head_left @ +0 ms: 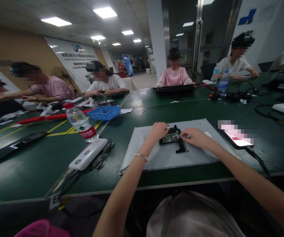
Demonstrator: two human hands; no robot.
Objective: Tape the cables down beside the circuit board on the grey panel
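A flat light-grey panel (pixel 154 161) lies on the table in front of me. On it sits a green circuit board (pixel 171 137) in a black frame, with a black bracket (pixel 181 147) reaching toward me. My left hand (pixel 158 130), a bead bracelet at its wrist, curls its fingers over the upper left edge of the board. At the board's right edge, my right hand (pixel 196 137) is closed in a pinch. Something small and greyish shows at its fingertips, too small to name.
Left of the panel are a white power bank (pixel 89 154), eyeglasses (pixel 102 154), a water bottle (pixel 80 122) and a blue tray (pixel 104 113). A lit phone (pixel 237 135) with a cable lies on the right. Several people sit around the green table (pixel 45 174).
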